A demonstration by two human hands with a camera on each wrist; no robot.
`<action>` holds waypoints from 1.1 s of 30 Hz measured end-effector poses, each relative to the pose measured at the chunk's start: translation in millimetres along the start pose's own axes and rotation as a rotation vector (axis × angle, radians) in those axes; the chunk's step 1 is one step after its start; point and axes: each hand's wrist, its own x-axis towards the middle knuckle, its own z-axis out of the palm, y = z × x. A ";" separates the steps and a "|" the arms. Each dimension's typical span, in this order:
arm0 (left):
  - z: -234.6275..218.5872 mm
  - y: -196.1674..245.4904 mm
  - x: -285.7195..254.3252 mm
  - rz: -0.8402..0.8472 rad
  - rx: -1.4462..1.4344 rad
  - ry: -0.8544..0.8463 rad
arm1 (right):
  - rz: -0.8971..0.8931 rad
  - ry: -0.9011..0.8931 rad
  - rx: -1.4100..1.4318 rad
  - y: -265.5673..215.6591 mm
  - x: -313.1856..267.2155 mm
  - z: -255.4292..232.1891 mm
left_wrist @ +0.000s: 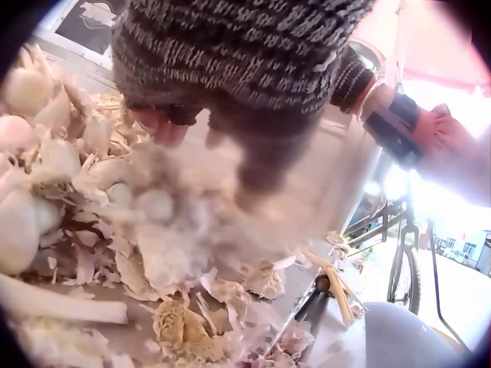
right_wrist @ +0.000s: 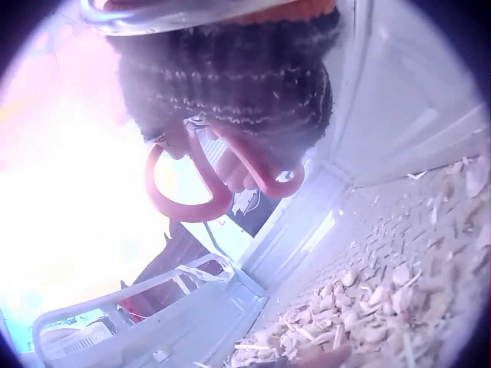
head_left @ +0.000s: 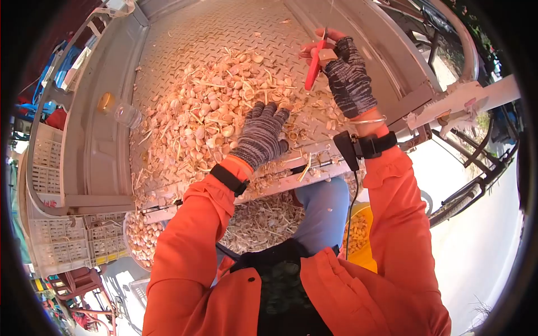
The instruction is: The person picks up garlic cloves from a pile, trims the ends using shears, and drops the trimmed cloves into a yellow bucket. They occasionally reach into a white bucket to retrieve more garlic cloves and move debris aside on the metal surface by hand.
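Note:
My left hand, in a grey knitted fingerless glove, rests palm down at the near right side of a heap of garlic cloves. In the left wrist view this hand is partly blurred over the cloves and papery skins, and I see nothing gripped in it. My right hand, gloved alike, is raised above the right side of the truck bed. It holds a pair of scissors, whose red looped handles hang below the glove in the right wrist view.
The metal truck bed has raised side walls. A clear jar lies at the left wall. Below the near edge are a tub of cloves, a pile of dry stalks and a yellow bucket. Plastic crates stand left.

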 end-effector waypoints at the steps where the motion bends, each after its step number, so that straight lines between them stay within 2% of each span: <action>1: 1.1 8.8 9.3 -0.004 -0.015 -0.106 | -0.011 0.025 0.028 -10.5 -23.4 -6.1; 2: 11.7 9.9 19.3 0.003 -0.008 -0.108 | -0.023 0.049 0.057 -20.0 -48.0 -11.4; 4: 39.1 8.0 37.7 0.073 -0.008 -0.206 | 0.092 0.049 0.104 -38.2 -98.2 -22.0; 6: 44.9 18.9 36.4 0.100 -0.059 -0.245 | 0.166 0.075 0.090 -47.5 -141.0 -26.0; 8: 68.3 28.9 24.5 0.319 0.132 -0.102 | 0.217 0.117 0.186 -35.7 -176.1 -29.9; 9: 69.5 38.6 12.0 0.321 0.101 -0.047 | 0.235 0.141 0.182 -27.2 -188.4 -33.2; 12: 48.4 61.2 -29.0 0.345 0.012 -0.053 | 0.296 0.131 0.299 -2.3 -218.1 -36.7; 13: 54.6 60.9 -44.7 0.333 0.011 -0.061 | 0.306 0.125 0.306 -1.4 -219.6 -35.6; 15: 63.5 55.1 -74.8 0.374 -0.161 0.076 | 0.452 0.104 0.294 0.3 -219.3 -33.1; 16: 65.5 53.9 -86.7 0.356 -0.165 0.069 | 0.467 0.092 0.298 3.1 -214.7 -32.8; 18: 68.4 52.0 -109.9 0.271 -0.349 0.084 | 0.419 0.025 0.161 12.4 -196.2 -32.3; 20: 70.4 43.0 -134.8 0.261 -0.336 0.100 | 0.392 0.035 0.100 28.6 -178.3 -23.4; 22: 66.2 35.1 -161.6 0.255 -0.323 0.110 | 0.256 -0.017 -0.425 56.5 -159.9 -22.0; 24: 51.3 30.7 -190.9 0.225 -0.357 0.115 | 0.267 -0.016 -0.375 64.3 -139.7 -11.6; 26: 43.6 25.8 -213.0 0.233 -0.670 -0.028 | 0.224 -0.153 -0.535 60.3 -120.4 1.6; 27: 43.3 30.3 -221.0 -0.180 -1.198 -0.143 | 0.244 -0.155 -0.489 59.2 -114.3 10.8; 28: 33.2 27.7 -211.9 -0.188 -1.206 -0.137 | 0.248 -0.166 -0.492 63.4 -113.0 18.3; 30: 15.8 5.5 -176.9 0.081 -0.553 0.278 | 0.300 -0.142 -0.597 75.4 -110.3 30.5; 31: 17.3 -3.1 -158.9 0.069 -0.490 0.369 | 0.328 -0.160 -0.444 77.4 -117.6 34.5; 32: 20.5 -7.9 -142.1 0.056 -0.427 0.458 | 0.331 -0.168 -0.575 74.5 -126.4 38.6; 33: 26.1 -12.0 -130.6 0.049 -0.432 0.466 | 0.333 -0.157 -0.527 73.7 -138.6 41.9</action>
